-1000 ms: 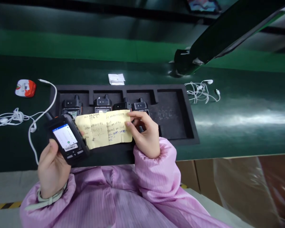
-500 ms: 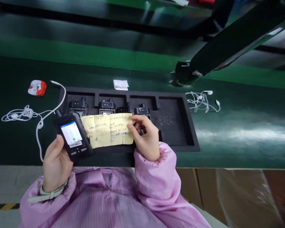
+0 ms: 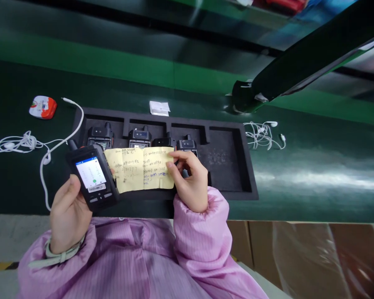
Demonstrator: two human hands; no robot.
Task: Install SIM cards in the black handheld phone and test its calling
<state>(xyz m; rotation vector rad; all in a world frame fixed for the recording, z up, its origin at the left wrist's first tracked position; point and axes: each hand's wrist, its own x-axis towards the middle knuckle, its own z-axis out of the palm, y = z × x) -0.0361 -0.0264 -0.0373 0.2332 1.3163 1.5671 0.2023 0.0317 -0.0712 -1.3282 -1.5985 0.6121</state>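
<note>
My left hand [image 3: 70, 211] is closed around a black handheld radio [image 3: 92, 176] with a stubby antenna and a lit screen. Beside it, a creased yellow paper note [image 3: 140, 170] with handwriting spreads to the right; its left edge meets the radio and a fingertip of my left hand. Between thumb and fingers, my right hand [image 3: 190, 178] pinches the note's right edge. Behind the note, several similar radios [image 3: 140, 135] lie in a black foam tray [image 3: 252, 182], their lower parts hidden by the paper.
White wired earphones [image 3: 262, 133] lie right of the tray, and more earphones [image 3: 18, 143] lie at the left. A white cable [image 3: 77, 124] crosses the tray's left edge. A red-and-white case [image 3: 43, 107] and folded white paper [image 3: 159, 109] sit farther back. A dark post [image 3: 244, 97] rises behind.
The camera view has shifted slightly. Both hands keep the same hold on the radio and the note, which stay side by side.
</note>
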